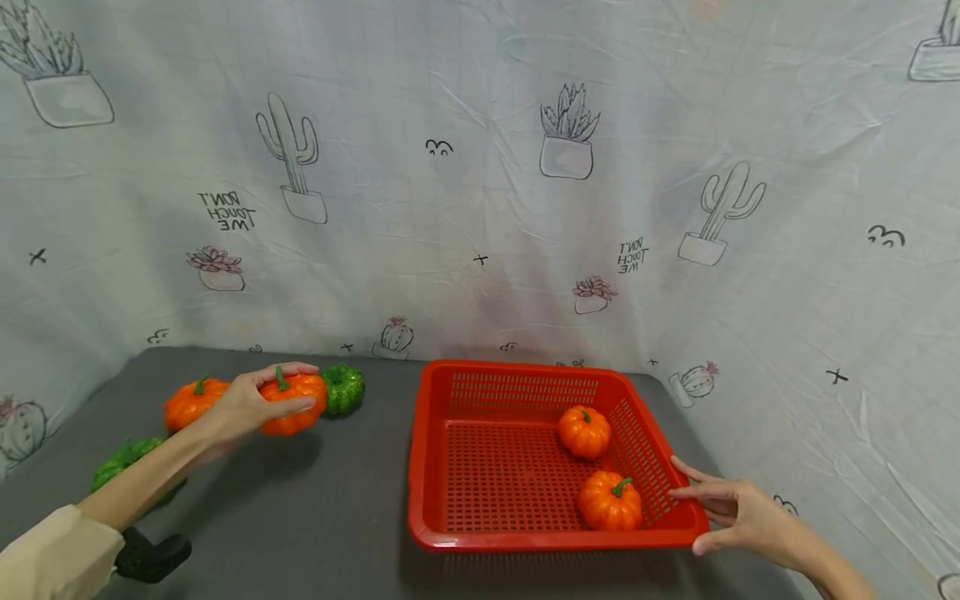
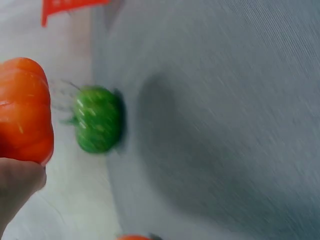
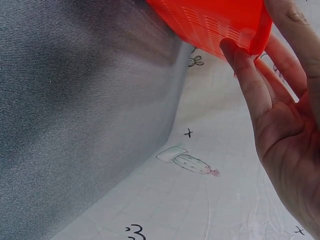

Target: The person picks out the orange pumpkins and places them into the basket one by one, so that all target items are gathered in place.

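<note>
My left hand (image 1: 251,404) grips a small orange pumpkin (image 1: 303,393) with a green stem, fingers over its top and thumb along its near side. In the left wrist view this pumpkin (image 2: 25,110) is raised, with a shadow on the table. Just to its right sits a green pumpkin (image 1: 345,392). My right hand (image 1: 750,517) holds the right front corner of a red plastic basket (image 1: 525,540), fingers and thumb around the rim. Inside the basket, on its right side, lie two orange pumpkins, a rear one (image 1: 584,432) and a front one (image 1: 611,502).
Left of my left hand sits another orange pumpkin (image 1: 193,405). A second green pumpkin (image 1: 123,460) is partly hidden by my forearm, with a dark curved object (image 1: 156,557) nearer me. Behind the grey table (image 1: 337,508) hangs a white curtain (image 1: 450,208) printed with cacti.
</note>
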